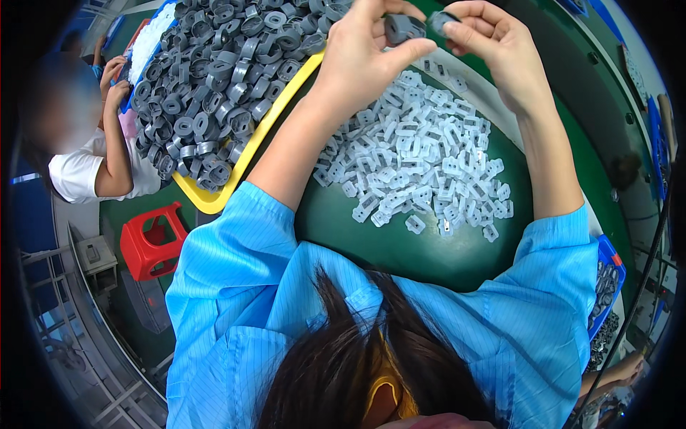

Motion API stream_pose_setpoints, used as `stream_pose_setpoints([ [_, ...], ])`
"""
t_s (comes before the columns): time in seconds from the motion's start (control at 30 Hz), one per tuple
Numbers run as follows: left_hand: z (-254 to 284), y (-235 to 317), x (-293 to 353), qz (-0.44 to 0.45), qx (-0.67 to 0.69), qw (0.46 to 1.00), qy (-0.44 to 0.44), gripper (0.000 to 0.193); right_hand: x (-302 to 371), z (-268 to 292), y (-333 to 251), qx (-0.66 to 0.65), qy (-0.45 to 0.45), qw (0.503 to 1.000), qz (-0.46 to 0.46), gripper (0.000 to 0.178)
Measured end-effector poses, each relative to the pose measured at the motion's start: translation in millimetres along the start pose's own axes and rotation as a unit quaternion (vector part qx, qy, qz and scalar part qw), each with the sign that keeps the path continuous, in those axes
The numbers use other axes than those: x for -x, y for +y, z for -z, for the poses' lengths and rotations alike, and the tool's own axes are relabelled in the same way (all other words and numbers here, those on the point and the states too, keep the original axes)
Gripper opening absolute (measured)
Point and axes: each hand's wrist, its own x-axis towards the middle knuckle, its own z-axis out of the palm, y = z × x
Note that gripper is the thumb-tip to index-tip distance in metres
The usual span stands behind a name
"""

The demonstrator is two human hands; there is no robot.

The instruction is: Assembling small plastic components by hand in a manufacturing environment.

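At the top of the head view, my left hand (357, 61) grips a dark grey plastic housing (404, 28), ring-like with a hole through it, between thumb and fingers. Close to its right, my right hand (500, 53) pinches a smaller grey plastic piece (442, 22) at the fingertips. A narrow gap separates the two parts. Below my hands, between my forearms, lies a heap of small translucent white plastic pieces (421, 154) on the green tabletop (332, 243). Left of my left forearm is a yellow tray (209, 203) piled with dark grey ring-shaped housings (214, 86).
Another person in a white sleeve (77, 174) works at the far left beside a blue-edged tray of white pieces (148, 39). A red plastic stool (151, 243) stands on the floor at left. Beyond my right elbow is a blue bin (612, 252) of dark parts.
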Motion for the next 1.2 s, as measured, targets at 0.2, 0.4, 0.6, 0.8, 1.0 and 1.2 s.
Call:
stream_pose_setpoints([
  [0.2,7.1,-24.8,4.5,0.342,0.339,0.876,-0.009,0.038,-21.7,79.5,50.8,0.411,0.079,0.907,0.035,0.024],
  [0.4,5.4,-37.3,11.6,0.134,0.366,0.920,-0.036,0.046,3.5,45.5,4.6,0.543,-0.048,0.834,0.092,0.020],
  [0.6,2.8,-22.1,11.4,0.288,0.326,0.900,0.017,0.047,19.0,19.9,-8.1,0.606,-0.109,0.788,0.007,0.012],
  [0.8,-9.2,-13.1,11.4,0.278,0.302,0.912,0.009,0.043,7.2,20.6,-4.7,0.205,-0.071,0.976,0.018,0.016],
  [1.0,-7.9,-8.6,11.3,0.270,0.337,0.902,0.000,0.040,10.1,-6.8,20.9,0.077,0.028,0.996,-0.036,0.013],
  [1.2,-9.3,-12.3,13.4,0.215,0.278,0.936,0.001,0.031,12.9,-6.9,22.1,0.072,0.019,0.997,-0.005,0.019],
])
